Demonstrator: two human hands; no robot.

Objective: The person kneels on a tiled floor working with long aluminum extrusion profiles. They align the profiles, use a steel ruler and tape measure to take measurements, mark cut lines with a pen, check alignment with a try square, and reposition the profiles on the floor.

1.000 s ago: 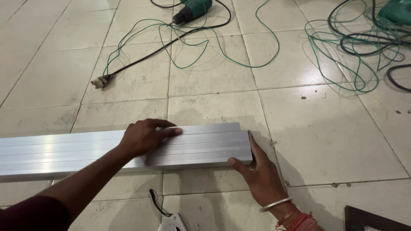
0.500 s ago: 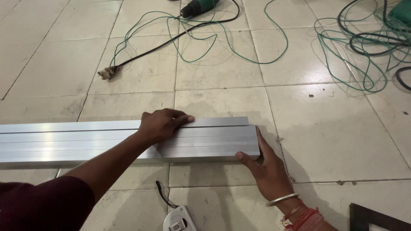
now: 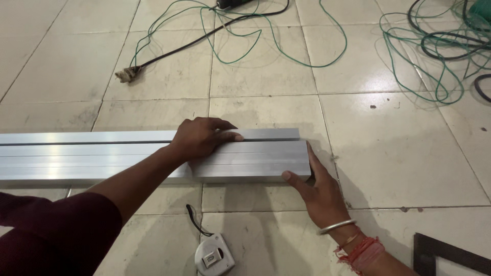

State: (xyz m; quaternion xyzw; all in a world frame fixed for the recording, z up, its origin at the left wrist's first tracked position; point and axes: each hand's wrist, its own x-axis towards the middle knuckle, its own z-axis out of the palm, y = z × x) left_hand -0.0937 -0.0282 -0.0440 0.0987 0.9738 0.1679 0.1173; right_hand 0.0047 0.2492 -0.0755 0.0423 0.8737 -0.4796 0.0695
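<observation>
A long silver aluminium channel section (image 3: 92, 156) lies flat on the tiled floor, running from the left edge to a cut end near the middle. My left hand (image 3: 200, 139) presses palm-down on its top, fingers spread toward the far rail. My right hand (image 3: 317, 191) cups the cut end, thumb along the near edge and fingers up the end face. Bangles and red thread sit on that wrist.
A white tape measure (image 3: 214, 255) with a black strap lies on the floor just in front of the channel. Green wire and a black cable (image 3: 204, 38) loop across the far tiles, more tangled cable (image 3: 440, 46) at far right. A dark frame corner (image 3: 450, 255) sits bottom right.
The view has shifted so the channel's end and both hands sit further right and lower. The hands keep the same hold; the power tool at the top has slid out of view.
</observation>
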